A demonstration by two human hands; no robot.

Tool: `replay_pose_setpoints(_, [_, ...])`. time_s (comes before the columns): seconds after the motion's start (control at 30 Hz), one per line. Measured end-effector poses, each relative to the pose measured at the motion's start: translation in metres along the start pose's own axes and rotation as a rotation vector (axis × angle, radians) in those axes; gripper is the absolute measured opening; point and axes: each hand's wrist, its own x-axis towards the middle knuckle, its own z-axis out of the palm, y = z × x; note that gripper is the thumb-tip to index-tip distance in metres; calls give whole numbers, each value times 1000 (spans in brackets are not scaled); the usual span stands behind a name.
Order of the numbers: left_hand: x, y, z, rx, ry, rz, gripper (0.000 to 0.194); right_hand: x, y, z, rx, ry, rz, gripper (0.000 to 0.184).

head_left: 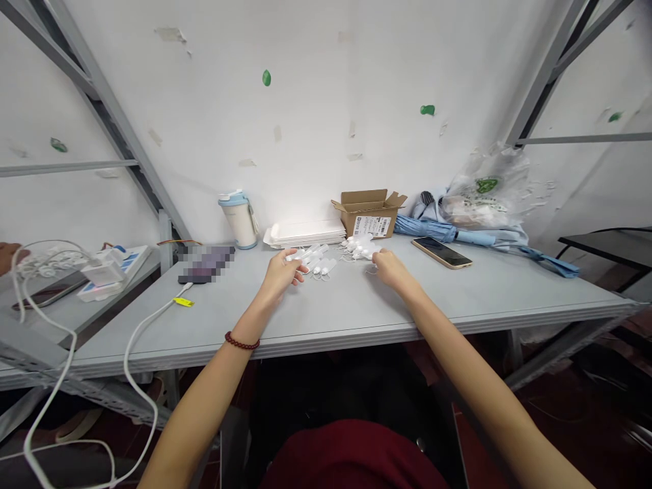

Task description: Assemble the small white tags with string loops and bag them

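Two groups of small white translucent tubes with thin looped cords lie on the grey table. My left hand (282, 273) is beside the left group of tubes (316, 259), its fingers apart and curved around the near edge; whether they touch a tube is hard to tell. My right hand (391, 269) is closed at the right side of the other group of tubes (358, 246). Its fingertips are pressed together, and what they pinch is too small to make out. A thin cord hangs just below those fingertips.
Behind the tubes are a stack of flat white trays (305, 234) and an open cardboard box (371, 216). A cup (239, 221) and a charging phone (206, 263) are at left. Another phone (442, 252), a blue umbrella (432, 228) and a plastic bag (483, 193) lie right. Another person's hand (7, 257) shows far left.
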Motion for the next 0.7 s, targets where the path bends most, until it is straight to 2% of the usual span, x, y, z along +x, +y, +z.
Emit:
replay_pose_setpoints(0.37, [-1,1,1,36,-29,8,54,-3,-7,0,-68,9,-20,36])
replay_pose_setpoints(0.43, [-2,1,2,62,-49,3,53,-2,-10,2,-27,5,-86,35])
replay_pose_setpoints(0.53, [-3,1,3,121,-122,-1,46,-1,-19,6,146,30,-269,33])
replay_pose_setpoints(0.6, [-5,1,4,162,-208,-4,41,-1,-27,8,272,89,-378,31])
replay_pose_setpoints(0.7, [-6,0,6,205,-311,21,45,-4,-39,10,366,199,-475,27])
